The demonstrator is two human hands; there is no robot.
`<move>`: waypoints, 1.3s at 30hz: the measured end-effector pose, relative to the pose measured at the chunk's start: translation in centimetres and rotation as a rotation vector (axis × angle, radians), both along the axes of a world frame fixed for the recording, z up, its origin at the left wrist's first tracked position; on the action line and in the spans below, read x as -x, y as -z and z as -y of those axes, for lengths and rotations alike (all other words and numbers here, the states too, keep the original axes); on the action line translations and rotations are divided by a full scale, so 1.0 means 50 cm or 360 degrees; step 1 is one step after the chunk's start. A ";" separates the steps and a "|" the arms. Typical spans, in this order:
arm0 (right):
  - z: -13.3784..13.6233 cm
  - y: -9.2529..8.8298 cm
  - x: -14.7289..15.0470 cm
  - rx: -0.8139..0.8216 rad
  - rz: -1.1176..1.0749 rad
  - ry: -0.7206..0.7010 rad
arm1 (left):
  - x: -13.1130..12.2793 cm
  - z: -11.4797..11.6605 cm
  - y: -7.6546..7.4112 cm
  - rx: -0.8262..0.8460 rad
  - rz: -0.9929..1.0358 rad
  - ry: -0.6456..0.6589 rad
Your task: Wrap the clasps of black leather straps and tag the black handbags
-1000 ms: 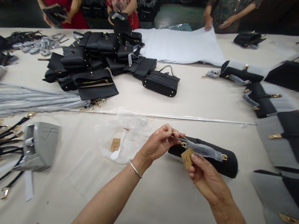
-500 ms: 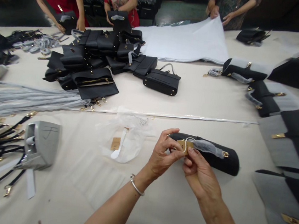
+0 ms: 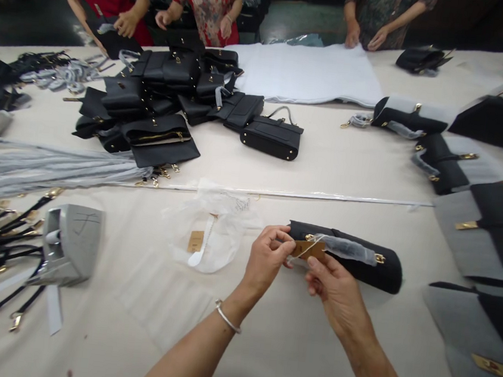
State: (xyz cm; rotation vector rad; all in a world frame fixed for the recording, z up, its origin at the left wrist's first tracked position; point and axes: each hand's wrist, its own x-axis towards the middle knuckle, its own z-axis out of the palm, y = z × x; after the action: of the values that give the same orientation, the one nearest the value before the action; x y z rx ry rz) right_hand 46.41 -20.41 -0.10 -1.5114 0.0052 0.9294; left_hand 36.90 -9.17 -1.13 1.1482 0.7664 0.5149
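Long cream-covered table (image 3: 288,348) in a dim workshop, black bags all over it. What's at the grip?

The left hand (image 3: 267,259) is in a narrow pinch on a thin white string (image 3: 302,249). The right hand (image 3: 338,296) is half closed just below a kraft-brown card tag (image 3: 310,250); whether it holds the card, I can't tell.

Where's the tag?

On that string, against a black leather handbag (image 3: 360,261) lying on its side, nearer the table's near edge and right of centre. A grey film wrap (image 3: 348,249) covers its handle, and a gold clasp (image 3: 379,259) sits at one end.

Further out?

To the left lies a crumpled clear plastic bag (image 3: 211,232) with another tag inside. A heap of black handbags (image 3: 154,91) sits toward the far edge, and a bundle of grey wrapped straps (image 3: 42,169) reaches in from the left edge. Past the far edge, a person in a green patterned top (image 3: 382,10) has both hands on a white sheet (image 3: 308,71).

What could go wrong?

If the pinch slips, the string could loosen and the tag could drop. A hard tug could snap the string, tear the film or roll the handbag.
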 end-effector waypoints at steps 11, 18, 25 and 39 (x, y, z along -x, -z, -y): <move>0.101 -0.027 -0.097 0.0565 0.2310 -0.0005 | -0.024 -0.135 0.058 -0.0291 -0.0326 -0.0321; 0.077 -0.033 -0.143 0.0355 0.2344 -0.0368 | 0.029 -0.109 0.054 -0.0386 -0.0261 -0.0198; 0.040 -0.032 -0.175 0.0226 0.1685 -0.0770 | 0.028 -0.072 -0.028 -0.0383 0.0238 -0.0537; 0.234 -0.067 -0.174 0.0206 0.0897 0.0348 | 0.012 0.013 -0.006 -0.0289 0.0099 -0.0009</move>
State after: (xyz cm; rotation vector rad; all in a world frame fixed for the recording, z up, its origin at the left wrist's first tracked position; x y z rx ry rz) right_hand 55.10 -32.11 3.27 -1.8091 -0.1757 0.3137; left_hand 36.32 -9.82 -0.81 1.2917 0.6795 0.6321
